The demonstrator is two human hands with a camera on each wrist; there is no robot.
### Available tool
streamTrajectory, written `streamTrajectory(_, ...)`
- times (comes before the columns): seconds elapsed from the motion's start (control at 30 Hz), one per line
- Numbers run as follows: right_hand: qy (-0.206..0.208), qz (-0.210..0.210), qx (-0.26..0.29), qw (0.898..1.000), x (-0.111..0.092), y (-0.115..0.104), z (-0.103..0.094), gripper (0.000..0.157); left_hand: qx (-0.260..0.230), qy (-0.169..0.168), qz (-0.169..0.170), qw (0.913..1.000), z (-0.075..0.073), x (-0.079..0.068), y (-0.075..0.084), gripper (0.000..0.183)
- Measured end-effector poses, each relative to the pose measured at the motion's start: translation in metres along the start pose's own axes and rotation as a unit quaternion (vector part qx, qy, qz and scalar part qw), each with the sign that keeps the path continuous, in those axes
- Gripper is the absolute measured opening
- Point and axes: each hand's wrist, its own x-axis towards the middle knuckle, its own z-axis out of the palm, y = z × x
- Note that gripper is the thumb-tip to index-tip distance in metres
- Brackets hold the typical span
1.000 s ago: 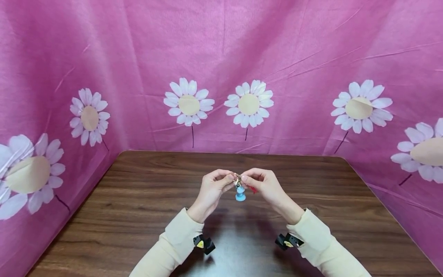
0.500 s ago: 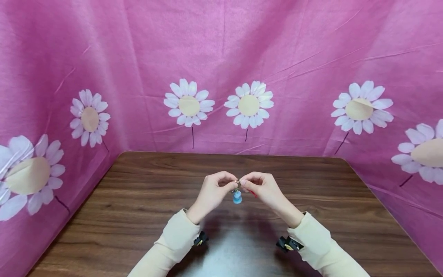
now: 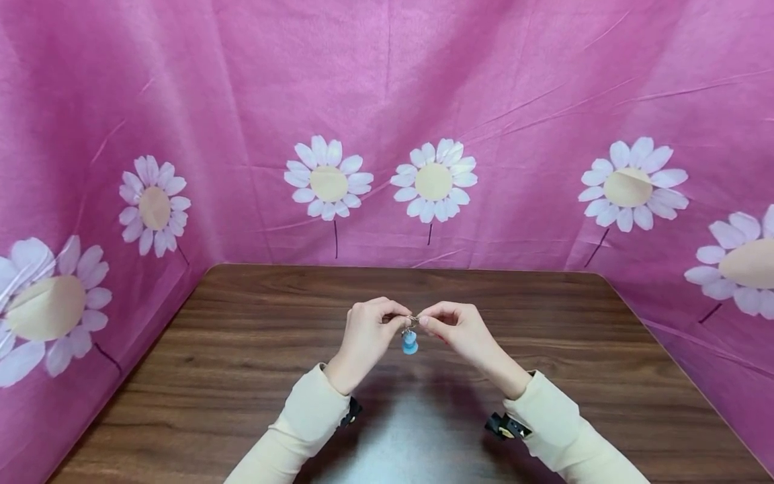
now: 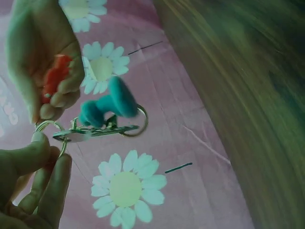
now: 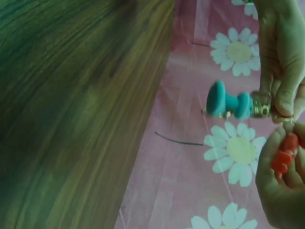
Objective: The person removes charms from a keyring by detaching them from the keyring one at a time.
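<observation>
Over the table, my left hand (image 3: pixel 370 333) pinches a gold key ring (image 4: pixel 48 124) between thumb and fingertips. Opposite it, the thumb and index finger of my right hand (image 3: pixel 462 333) are at the ring's other side, the fingertips of both hands close together. A blue pushpin-shaped charm (image 3: pixel 410 343) dangles below the left fingertips. Beside that charm, the left wrist view shows a flat metal key-like piece (image 4: pixel 105 131) and a second gold ring (image 4: pixel 144 120). A small red charm (image 5: pixel 284 155) lies under the curled fingers of my right hand, partly hidden.
The brown wood-grain table (image 3: pixel 254 376) extends beneath both hands. A pink cloth (image 3: pixel 375 81) printed with white daisies encloses its back and sides. Long cream sleeves cover both forearms, and a black wrist camera (image 3: pixel 506 426) is strapped at the right cuff.
The left hand has shifted slightly left, and the blue charm has swung left and a little lower with it. The red charm has become mostly hidden by the right hand in the head view.
</observation>
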Motion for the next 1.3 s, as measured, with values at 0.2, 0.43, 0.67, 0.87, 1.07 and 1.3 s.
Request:
streamTrajectory(0.2, -0.034, -0.040, -0.041, 0.998, 0.000, 0.006, -0.005, 0.021, -0.011, -0.019, -0.018, 0.9996, -0.001, 0.001, -0.004, 0.004)
streamTrajectory(0.43, 0.033, -0.159, -0.155, 0.974, 0.001, 0.005, -0.002, 0.015, -0.103, -0.014, -0.059, 0.9928, -0.001, 0.002, -0.007, 0.004)
streamTrajectory(0.67, 0.055, -0.216, -0.191, 0.956, 0.000, 0.002, -0.001, 0.022, -0.179, -0.006, -0.115, 0.9770, -0.003, 0.003, -0.003, 0.006)
streamTrajectory(0.87, 0.067, -0.280, -0.225, 0.931, -0.002, 0.005, 0.000, 0.031, -0.201, -0.016, -0.135, 0.9702, -0.001, 0.002, -0.015, 0.008)
streamTrajectory(1.07, 0.063, -0.286, -0.219, 0.931, -0.002, 0.009, 0.001, 0.026, -0.204, -0.020, -0.144, 0.9681, -0.004, 0.002, -0.019, 0.008)
streamTrajectory(1.3, 0.055, -0.248, -0.177, 0.951, -0.001, 0.009, 0.003, 0.022, -0.213, -0.023, -0.157, 0.9641, -0.012, 0.004, -0.005, 0.010)
